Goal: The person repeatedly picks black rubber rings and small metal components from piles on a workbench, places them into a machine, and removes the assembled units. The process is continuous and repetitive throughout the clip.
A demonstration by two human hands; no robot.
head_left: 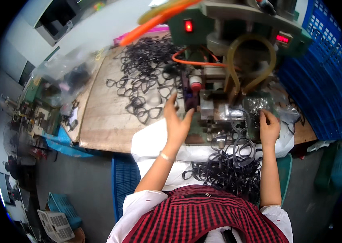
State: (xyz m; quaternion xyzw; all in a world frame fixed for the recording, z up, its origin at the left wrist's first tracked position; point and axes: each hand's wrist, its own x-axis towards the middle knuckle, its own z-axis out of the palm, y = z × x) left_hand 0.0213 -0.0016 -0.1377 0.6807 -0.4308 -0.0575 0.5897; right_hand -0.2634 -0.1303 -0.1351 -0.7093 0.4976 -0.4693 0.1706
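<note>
My left hand (176,118) is raised in front of a small green bench machine (219,101), fingers spread, holding nothing that I can see. Just left of it lie black eyeglass frames (148,113) on the wooden table (102,121). My right hand (269,126) reaches into a tray of small shiny metal parts (256,106) at the machine's right side; its fingertips are pinched together there, and whether they hold a part is hidden. A heap of black eyeglass frames (227,170) rests in my lap on white cloth (150,141).
Many more black eyeglass frames (146,60) are scattered across the back of the table. A blue plastic crate (320,77) stands at the right. Orange and yellow hoses (159,18) run to the machine. Clear plastic bags (63,77) sit at the table's left edge.
</note>
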